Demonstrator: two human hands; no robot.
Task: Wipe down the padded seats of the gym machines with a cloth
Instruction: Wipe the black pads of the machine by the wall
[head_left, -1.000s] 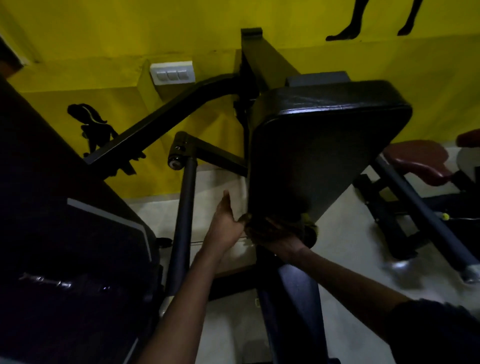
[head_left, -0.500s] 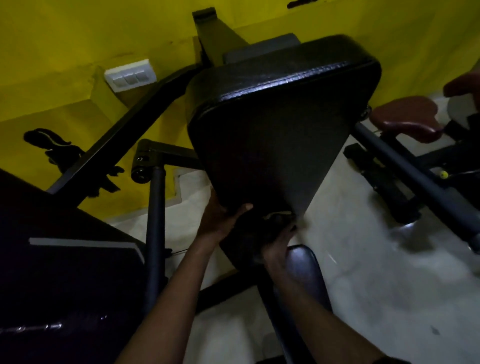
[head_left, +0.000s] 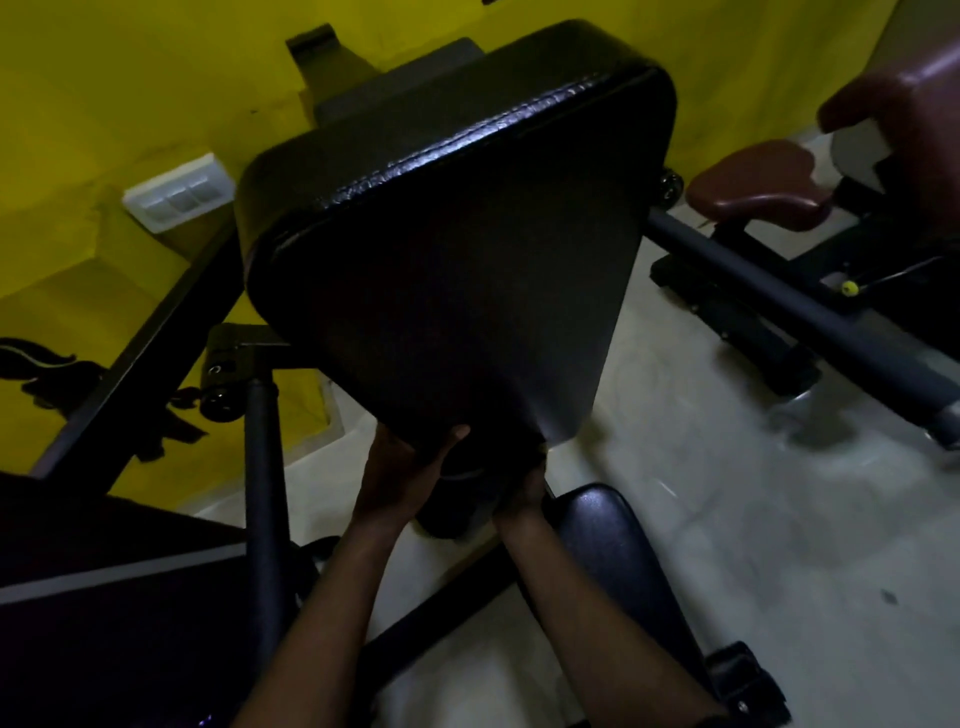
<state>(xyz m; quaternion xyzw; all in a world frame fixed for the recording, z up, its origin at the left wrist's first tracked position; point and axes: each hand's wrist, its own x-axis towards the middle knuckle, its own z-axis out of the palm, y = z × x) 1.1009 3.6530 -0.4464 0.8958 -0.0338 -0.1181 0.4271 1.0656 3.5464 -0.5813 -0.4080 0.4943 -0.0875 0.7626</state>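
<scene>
A large black padded pad (head_left: 457, 249) tilts up in front of me, wide at the top and narrow at the bottom. My left hand (head_left: 400, 478) grips its narrow lower end, thumb over the front face. My right hand (head_left: 519, 493) reaches under that same end. Its fingers are buried in a dark mass (head_left: 462, 504) there, and it is too dim to tell whether this is a cloth or a machine part. A second black seat pad (head_left: 618, 566) lies below, partly under my right forearm.
Black frame bars (head_left: 260, 467) run on the left, and a thick grey bar (head_left: 789, 306) crosses on the right. A maroon padded seat (head_left: 758, 182) stands at the right rear. A white switch plate (head_left: 176, 192) sits on the yellow wall. The floor (head_left: 727, 519) is pale.
The view has dropped and moved closer to the pad. My left hand went from an open palm beside the pad to a grip on its lower end. My right hand stays beneath it.
</scene>
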